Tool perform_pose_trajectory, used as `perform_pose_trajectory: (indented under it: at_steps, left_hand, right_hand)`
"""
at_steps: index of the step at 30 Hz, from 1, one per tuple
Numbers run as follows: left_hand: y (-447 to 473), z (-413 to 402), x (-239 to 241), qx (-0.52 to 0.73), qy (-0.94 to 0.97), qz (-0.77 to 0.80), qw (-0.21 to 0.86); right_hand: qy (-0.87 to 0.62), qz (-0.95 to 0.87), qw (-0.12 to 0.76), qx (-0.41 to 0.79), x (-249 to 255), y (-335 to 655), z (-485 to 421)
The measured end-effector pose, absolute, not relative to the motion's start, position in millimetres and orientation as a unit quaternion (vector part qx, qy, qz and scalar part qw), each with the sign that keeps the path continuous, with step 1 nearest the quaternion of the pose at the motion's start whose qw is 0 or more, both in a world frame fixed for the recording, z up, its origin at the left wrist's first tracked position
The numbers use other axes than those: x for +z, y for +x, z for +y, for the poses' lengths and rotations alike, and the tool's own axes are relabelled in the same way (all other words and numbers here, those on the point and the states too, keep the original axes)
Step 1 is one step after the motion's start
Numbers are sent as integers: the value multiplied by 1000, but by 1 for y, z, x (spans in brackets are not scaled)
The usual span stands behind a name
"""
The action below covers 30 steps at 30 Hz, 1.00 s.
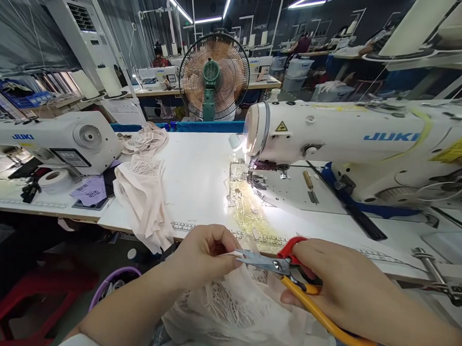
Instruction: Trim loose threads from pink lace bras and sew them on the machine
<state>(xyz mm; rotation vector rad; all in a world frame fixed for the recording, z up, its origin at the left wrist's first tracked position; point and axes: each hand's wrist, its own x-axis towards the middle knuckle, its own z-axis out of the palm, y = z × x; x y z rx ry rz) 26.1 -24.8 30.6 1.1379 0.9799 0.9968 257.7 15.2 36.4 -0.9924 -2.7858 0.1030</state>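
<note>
My right hand grips a pair of scissors with one red and one orange handle. Their blades point left and reach the fingertips of my left hand. Between thumb and forefinger, my left hand pinches a bit of pale fabric at the blade tips. Below both hands hangs a cream lace garment, gathered over my lap in front of the table edge. Whether the blades are fully closed on the fabric is too small to tell.
A white JUKI sewing machine with its lamp lit stands at the right. Cream garments hang over the table's front edge on the left, beside another JUKI machine. Tweezers lie by the machine bed. A fan stands behind.
</note>
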Motion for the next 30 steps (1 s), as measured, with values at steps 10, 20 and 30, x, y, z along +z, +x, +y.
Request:
perform_pose_trajectory:
  at_steps: [10, 20, 30]
  left_hand:
    - [26, -22, 33, 421, 497, 442, 617]
    - [26, -20, 32, 411, 505, 436, 622]
    - [25, -16, 31, 410, 469, 430, 654]
  right_hand:
    - [-352, -931, 93, 36, 41, 259, 16]
    - [-370, -920, 91, 89, 44, 258, 14]
    - [-396, -901, 46, 168, 44, 254, 12]
